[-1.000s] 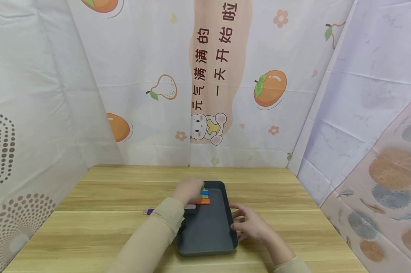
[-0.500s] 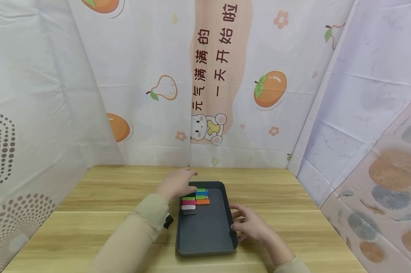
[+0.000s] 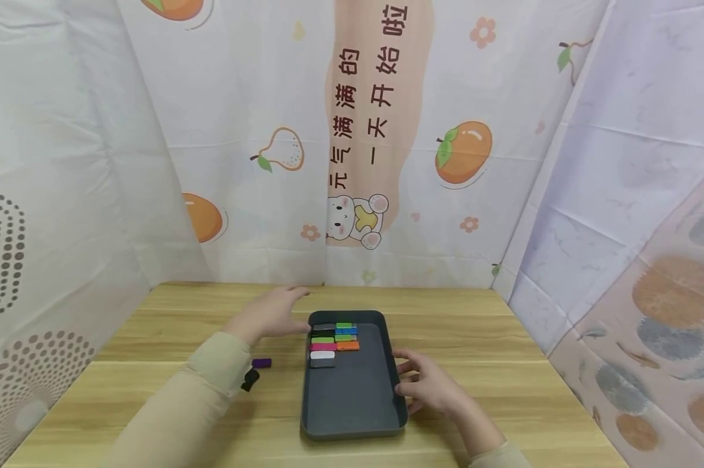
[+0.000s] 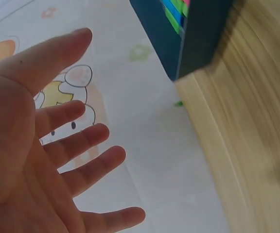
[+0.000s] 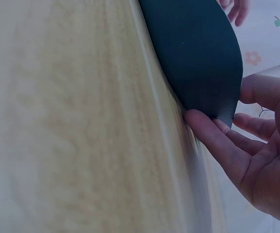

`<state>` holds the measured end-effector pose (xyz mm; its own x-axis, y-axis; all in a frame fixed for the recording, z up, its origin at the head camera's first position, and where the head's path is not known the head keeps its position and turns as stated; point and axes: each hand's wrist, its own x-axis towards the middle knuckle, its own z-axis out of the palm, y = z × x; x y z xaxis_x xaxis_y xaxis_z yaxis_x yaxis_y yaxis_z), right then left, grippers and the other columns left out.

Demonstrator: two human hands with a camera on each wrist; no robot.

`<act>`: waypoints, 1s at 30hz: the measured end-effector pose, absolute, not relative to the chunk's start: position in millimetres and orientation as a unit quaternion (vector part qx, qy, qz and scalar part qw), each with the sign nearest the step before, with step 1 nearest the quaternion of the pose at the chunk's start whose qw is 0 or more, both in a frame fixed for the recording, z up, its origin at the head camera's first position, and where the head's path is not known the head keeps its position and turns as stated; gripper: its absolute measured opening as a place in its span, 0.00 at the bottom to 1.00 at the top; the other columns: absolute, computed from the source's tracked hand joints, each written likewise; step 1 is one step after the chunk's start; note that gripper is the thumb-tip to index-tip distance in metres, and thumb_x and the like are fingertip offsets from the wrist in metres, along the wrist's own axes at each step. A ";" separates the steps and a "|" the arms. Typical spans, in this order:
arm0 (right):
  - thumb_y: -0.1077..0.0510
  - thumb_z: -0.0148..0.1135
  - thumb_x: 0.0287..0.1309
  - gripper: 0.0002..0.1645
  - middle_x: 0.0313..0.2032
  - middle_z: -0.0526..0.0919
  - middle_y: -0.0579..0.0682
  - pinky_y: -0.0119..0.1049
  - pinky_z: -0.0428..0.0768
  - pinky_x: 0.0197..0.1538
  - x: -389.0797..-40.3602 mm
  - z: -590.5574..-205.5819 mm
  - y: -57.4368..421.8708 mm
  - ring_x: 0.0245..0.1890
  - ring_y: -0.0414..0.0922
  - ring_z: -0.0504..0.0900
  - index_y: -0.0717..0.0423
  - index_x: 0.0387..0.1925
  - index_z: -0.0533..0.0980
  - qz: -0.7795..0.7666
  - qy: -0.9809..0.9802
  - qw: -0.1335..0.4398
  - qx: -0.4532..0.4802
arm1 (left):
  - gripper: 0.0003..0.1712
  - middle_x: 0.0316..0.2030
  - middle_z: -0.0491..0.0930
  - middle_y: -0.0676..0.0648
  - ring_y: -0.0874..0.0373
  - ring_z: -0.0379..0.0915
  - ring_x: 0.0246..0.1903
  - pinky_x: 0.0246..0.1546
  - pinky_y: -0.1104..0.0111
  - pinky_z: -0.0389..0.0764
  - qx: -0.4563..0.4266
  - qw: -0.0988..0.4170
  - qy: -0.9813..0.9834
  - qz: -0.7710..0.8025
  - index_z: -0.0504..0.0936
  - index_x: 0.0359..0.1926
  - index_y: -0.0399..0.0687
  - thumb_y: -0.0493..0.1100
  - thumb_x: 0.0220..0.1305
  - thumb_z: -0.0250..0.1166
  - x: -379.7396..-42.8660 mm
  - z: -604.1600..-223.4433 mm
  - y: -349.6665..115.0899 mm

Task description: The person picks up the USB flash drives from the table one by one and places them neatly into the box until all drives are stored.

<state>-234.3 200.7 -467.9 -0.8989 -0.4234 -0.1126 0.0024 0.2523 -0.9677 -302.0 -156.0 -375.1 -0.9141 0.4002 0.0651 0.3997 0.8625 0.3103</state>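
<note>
My left hand [image 3: 272,315] hovers just beyond the far left corner of a dark grey tray [image 3: 357,406]. In the left wrist view its palm faces the camera, with fingers [image 4: 94,167] spread and nothing between them. My right hand [image 3: 428,383] rests against the tray's right side. Its fingertips [image 5: 197,118] touch low on the outer wall and the thumb sits at the rim. Inside the tray, small flat bars lie in two columns at the far left, including a white bar [image 3: 322,355], a pink bar [image 3: 324,347], an orange bar [image 3: 348,346] and a blue bar [image 3: 346,331].
A purple bar [image 3: 262,363] lies on the wooden table [image 3: 474,325] left of the tray, close to my left sleeve [image 3: 211,370]. A black wrist device [image 3: 249,379] shows beside that sleeve. Behind the table hangs a printed curtain [image 3: 258,214].
My left hand has lifted away from over the tray and moved left, uncovering the left column of bars and the purple bar. The right hand and tray stay put.
</note>
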 end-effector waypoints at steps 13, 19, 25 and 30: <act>0.72 0.64 0.56 0.46 0.57 0.72 0.69 0.55 0.87 0.32 -232.0 -466.7 200.9 0.49 0.57 0.81 0.63 0.75 0.59 -0.607 0.763 0.177 -0.134 | 0.53 0.71 0.66 0.37 0.34 0.63 0.68 0.64 0.39 0.69 0.191 0.027 0.967 0.169 0.68 0.74 0.47 0.60 0.51 0.78 -290.3 -382.5 -199.5; 0.72 0.64 0.56 0.46 0.57 0.71 0.69 0.55 0.87 0.31 -232.9 -469.6 200.9 0.48 0.56 0.81 0.63 0.75 0.59 -0.610 0.761 0.176 -0.129 | 0.51 0.69 0.67 0.35 0.33 0.64 0.67 0.62 0.38 0.70 0.180 0.036 0.969 0.167 0.71 0.72 0.44 0.57 0.49 0.80 -285.0 -394.7 -216.5; 0.72 0.64 0.56 0.46 0.57 0.71 0.69 0.55 0.87 0.32 -233.9 -470.2 200.9 0.48 0.57 0.81 0.62 0.75 0.59 -0.612 0.760 0.179 -0.128 | 0.51 0.69 0.67 0.33 0.31 0.65 0.66 0.61 0.37 0.70 0.175 0.048 0.972 0.148 0.72 0.70 0.43 0.56 0.47 0.81 -281.8 -408.0 -226.7; 0.72 0.64 0.56 0.46 0.57 0.71 0.69 0.56 0.87 0.32 -232.4 -468.5 200.7 0.48 0.56 0.81 0.62 0.75 0.59 -0.612 0.760 0.178 -0.127 | 0.52 0.66 0.71 0.33 0.32 0.67 0.64 0.60 0.37 0.71 0.187 0.068 0.968 0.155 0.72 0.70 0.41 0.54 0.47 0.82 -280.5 -415.7 -231.1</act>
<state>-232.4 200.7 -468.5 -0.9045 -0.4106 -0.1157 0.0260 0.2178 -0.9757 -280.5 -231.1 -415.7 -0.9210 0.3823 -0.0746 0.3398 0.8823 0.3257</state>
